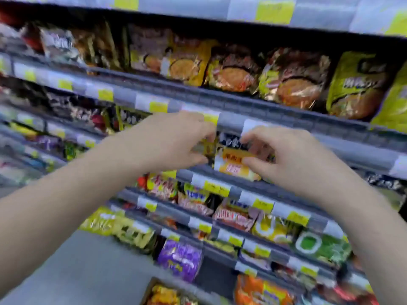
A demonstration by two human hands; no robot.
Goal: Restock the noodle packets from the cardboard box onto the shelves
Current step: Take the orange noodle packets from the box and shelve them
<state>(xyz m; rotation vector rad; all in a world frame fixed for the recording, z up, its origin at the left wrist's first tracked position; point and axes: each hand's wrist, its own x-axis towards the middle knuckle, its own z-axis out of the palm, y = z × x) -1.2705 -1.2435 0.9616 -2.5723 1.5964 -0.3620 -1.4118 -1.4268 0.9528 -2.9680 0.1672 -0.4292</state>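
While right hand (293, 159) pinches orange-yellow plastic noodle packet (233, 169), left hand (176, 139) grip unclear: early release risks fall off shelf (271, 188) below grip.

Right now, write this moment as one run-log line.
stage: shelving | left hand: grips yellow packet | right hand: pinches orange packet | place: middle shelf

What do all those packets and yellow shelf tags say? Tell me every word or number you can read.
Nothing reads clearly; the whole frame is blurred.
Yellow price tags: print too blurred.
Orange-and-white packet, pinched by the right hand: red characters, unreadable.
Purple packet: yellow lettering, unreadable.
Green packet: white characters, unreadable.
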